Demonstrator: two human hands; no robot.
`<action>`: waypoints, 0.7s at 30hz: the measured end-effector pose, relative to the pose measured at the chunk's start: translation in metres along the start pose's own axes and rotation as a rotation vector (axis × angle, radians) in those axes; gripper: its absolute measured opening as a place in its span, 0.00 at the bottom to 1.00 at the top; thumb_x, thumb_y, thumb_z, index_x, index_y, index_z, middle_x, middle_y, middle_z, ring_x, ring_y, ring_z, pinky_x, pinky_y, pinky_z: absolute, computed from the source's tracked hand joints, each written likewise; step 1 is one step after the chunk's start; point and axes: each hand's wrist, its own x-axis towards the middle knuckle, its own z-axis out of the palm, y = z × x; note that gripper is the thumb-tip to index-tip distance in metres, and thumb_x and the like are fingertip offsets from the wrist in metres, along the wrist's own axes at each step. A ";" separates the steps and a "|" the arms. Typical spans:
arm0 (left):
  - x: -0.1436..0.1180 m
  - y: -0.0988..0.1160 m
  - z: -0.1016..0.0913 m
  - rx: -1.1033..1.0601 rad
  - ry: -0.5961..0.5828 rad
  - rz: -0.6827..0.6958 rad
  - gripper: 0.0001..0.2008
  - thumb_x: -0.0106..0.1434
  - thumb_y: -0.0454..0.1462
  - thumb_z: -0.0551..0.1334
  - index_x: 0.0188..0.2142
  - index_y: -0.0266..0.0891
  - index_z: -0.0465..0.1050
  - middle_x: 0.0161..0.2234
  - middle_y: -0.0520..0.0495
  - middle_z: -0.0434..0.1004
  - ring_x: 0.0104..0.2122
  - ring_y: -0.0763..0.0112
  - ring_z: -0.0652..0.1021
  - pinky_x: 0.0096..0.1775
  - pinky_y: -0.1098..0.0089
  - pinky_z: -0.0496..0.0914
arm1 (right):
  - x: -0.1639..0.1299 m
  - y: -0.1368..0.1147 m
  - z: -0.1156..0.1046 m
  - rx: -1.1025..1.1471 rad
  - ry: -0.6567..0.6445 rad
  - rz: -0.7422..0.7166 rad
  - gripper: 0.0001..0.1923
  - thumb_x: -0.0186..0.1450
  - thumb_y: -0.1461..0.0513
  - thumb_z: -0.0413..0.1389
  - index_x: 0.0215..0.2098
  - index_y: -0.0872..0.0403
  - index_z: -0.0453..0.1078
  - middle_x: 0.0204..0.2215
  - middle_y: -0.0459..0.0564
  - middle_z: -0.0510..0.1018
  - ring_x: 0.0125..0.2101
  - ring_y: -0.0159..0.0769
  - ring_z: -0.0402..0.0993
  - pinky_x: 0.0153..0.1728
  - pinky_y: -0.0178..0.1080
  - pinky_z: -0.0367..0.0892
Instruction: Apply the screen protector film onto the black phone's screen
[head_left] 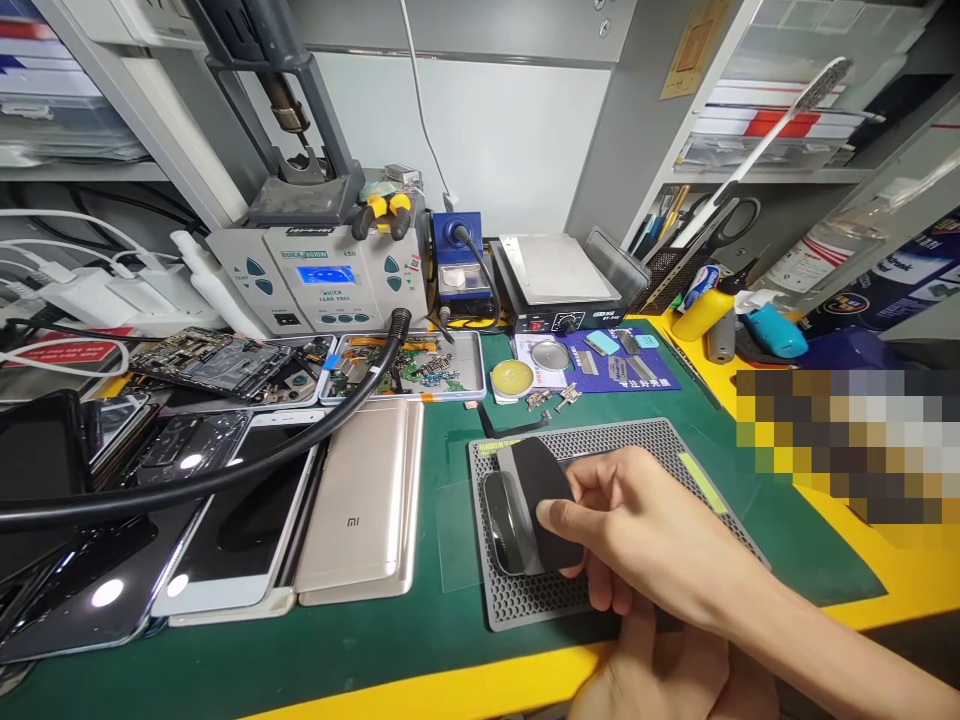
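My right hand [619, 515] reaches in from the right, with thumb and fingers closed on a flat black sheet [544, 500] with a rounded edge and a grey band. Below its left side shows a glossy dark strip [501, 525], perhaps part of the same piece; I cannot tell. Both are over a grey honeycomb mat [525, 603]. Low in the picture, my left hand [660, 670] lies beneath the right wrist, its fingers mostly hidden. A clear thin sheet [459, 540] sticks out left of the mat.
Phones, including a gold one [360, 500], lie at left, crossed by a thick black hose [300, 450]. Behind stand a hot air station [322, 275] and a heating plate [559, 280]. A parts tray [472, 365], yellow paste tin [512, 377] and small metal parts [555, 398] lie nearer.
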 end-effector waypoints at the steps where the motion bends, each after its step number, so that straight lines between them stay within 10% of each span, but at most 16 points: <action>1: 0.001 0.000 0.000 0.001 0.003 -0.003 0.23 0.73 0.38 0.45 0.55 0.53 0.77 0.57 0.57 0.77 0.40 0.73 0.75 0.42 0.67 0.68 | 0.000 0.000 0.000 -0.004 -0.001 0.001 0.22 0.66 0.62 0.58 0.18 0.49 0.54 0.08 0.41 0.72 0.12 0.28 0.67 0.26 0.32 0.76; 21: 0.009 -0.001 -0.003 -0.022 0.048 -0.006 0.22 0.73 0.36 0.48 0.46 0.55 0.81 0.53 0.61 0.79 0.45 0.73 0.74 0.44 0.67 0.67 | -0.001 -0.004 -0.001 -0.029 -0.045 0.000 0.23 0.66 0.61 0.58 0.18 0.49 0.53 0.09 0.41 0.71 0.13 0.29 0.67 0.26 0.32 0.74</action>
